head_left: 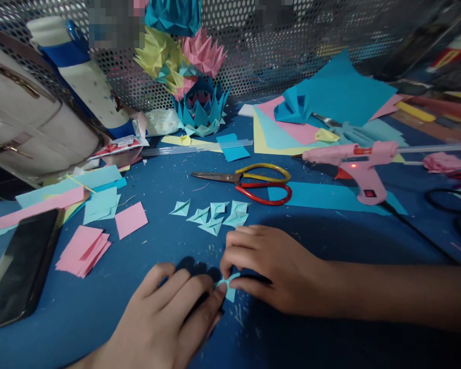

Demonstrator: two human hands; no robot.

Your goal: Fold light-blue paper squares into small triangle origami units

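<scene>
A small piece of light blue paper point(231, 293), partly folded, lies on the blue tabletop between my two hands. My left hand point(176, 307) presses its thumb and fingertips on the paper's left side. From the right, my right hand point(267, 264) pinches the paper's upper edge between thumb and index finger. The fingers cover much of the paper. Just beyond them sit several folded light blue paper pieces point(211, 225) in a cluster. Scissors point(238, 178) with one yellow and one red handle rest behind the cluster, blades pointing left.
Pink paper squares point(83, 251) and a phone point(25, 266) lie at left. A pink glue gun point(363, 164) stands at right, its cord trailing nearby. Paper flowers point(203, 105), a bottle point(88, 77), a bag point(26, 113) and coloured sheets point(341, 87) line the back.
</scene>
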